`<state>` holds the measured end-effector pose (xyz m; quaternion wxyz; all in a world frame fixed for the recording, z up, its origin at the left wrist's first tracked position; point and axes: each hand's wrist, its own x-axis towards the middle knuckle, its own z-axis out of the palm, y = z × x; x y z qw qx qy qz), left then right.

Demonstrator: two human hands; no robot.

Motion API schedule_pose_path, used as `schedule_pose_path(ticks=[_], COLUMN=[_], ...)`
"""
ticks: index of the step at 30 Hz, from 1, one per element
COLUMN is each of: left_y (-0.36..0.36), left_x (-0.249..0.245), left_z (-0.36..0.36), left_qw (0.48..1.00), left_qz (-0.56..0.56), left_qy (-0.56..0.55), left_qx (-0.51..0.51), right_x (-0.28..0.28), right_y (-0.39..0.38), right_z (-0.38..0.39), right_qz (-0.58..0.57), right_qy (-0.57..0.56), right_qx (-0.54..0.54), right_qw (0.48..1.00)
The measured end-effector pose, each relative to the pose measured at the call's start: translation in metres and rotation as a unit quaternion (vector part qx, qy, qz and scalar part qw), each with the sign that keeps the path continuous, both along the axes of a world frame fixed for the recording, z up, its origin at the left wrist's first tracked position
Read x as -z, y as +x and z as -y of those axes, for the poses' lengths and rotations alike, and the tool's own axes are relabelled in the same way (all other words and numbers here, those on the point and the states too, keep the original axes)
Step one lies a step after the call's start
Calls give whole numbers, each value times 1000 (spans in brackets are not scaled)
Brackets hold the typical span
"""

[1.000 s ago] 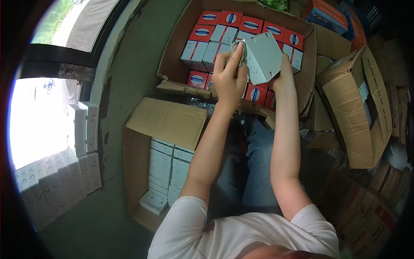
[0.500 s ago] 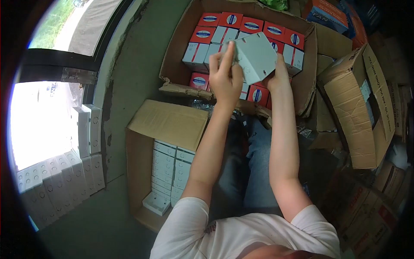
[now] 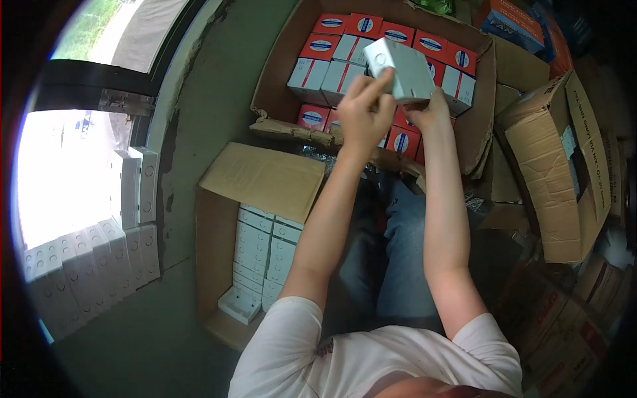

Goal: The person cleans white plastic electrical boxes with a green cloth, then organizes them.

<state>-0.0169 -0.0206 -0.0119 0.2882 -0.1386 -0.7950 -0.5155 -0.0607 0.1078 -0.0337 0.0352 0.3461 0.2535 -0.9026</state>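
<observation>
- The pale, round-marked box has been turned.
- Grasped by right hand; touched by left hand, its grip unclear.
- Cartons are packed below, near green wall.

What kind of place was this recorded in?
Probably a storeroom or shop stockroom: a large carton holds red-and-white product boxes, a smaller carton holds white junction boxes, and more white boxes are stacked by the window.

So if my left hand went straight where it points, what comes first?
Likely the pale box in your right hand; a finger of your left hand seems at its side, though depth is unclear.
</observation>
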Motion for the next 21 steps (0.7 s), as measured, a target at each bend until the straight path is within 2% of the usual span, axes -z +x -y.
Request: schedule_pose_path(ticks=[4,6,9,11,14,18,20,21], left_y=[7,4,3,-3,-15,-4,-8,-12], left_x=[7,16,5,-1,3,-1,-4,-5], left_z=[-13,-17,-16,-7,6,-3,7,13], left_qw=[998,993,982,973,971,980,981,981], left_qz=[22,-16,-62,-75,-49,-42,-35,-33], left_qy=[-61,-119,-164,-169,-104,-181,-189,-191], left_qx=[21,14,-75,-137,-210,-67,-35,-25], right_x=[-4,-7,-25,-30,-27,-4,-5,-10], right_y=[4,5,10,15,13,4,6,11], right_z=[-12,-4,14,23,32,20,16,17], right_qz=[-8,-65,-130,-194,-190,-150,-138,-153], right_qy=[-154,-107,-90,-93,-118,-163,-187,-164], right_qx=[119,99,59,15,7,5,9,-6], right_qw=[981,987,986,977,974,975,973,975])
